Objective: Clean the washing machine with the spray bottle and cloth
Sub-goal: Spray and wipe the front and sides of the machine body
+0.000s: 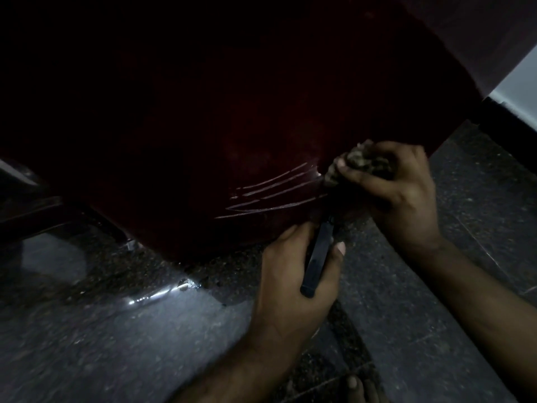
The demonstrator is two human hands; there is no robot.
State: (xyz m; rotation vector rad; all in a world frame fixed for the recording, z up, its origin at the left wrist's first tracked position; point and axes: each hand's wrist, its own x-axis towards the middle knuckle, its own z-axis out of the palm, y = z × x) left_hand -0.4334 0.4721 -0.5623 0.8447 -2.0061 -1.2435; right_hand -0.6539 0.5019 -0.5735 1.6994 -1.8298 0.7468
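Note:
The dark red side of the washing machine fills the upper half of the dim head view, with pale streaks low on its panel. My right hand grips a bunched cloth and holds it against the panel just right of the streaks. Below it, my left hand grips a slim black object that points up at the machine's lower edge. No spray bottle can be made out.
The machine stands on a dark speckled stone floor with a wet gleam near its base. A pale wall shows at the upper right. Toes show at the bottom edge.

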